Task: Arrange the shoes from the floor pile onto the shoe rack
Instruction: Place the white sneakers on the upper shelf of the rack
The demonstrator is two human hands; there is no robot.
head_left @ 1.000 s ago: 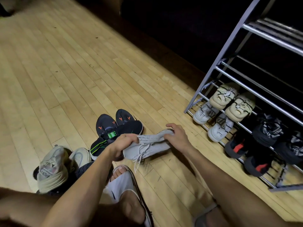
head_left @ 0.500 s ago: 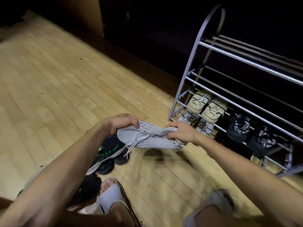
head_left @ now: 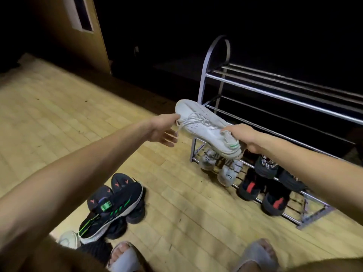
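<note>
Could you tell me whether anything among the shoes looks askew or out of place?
Yes: in the floor pile, the black sneaker with green stripes lies tilted across the dark pair beneath it rather than flat. The white sneaker is held in the air, its laces dangling loose.

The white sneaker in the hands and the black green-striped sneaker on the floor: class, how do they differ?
The white sneaker is held in the air by both hands; the black sneaker lies tilted on the floor pile. The white sneaker has loose laces; the black sneaker shows green stripes and a white sole. Both are off the shoe rack.
</note>
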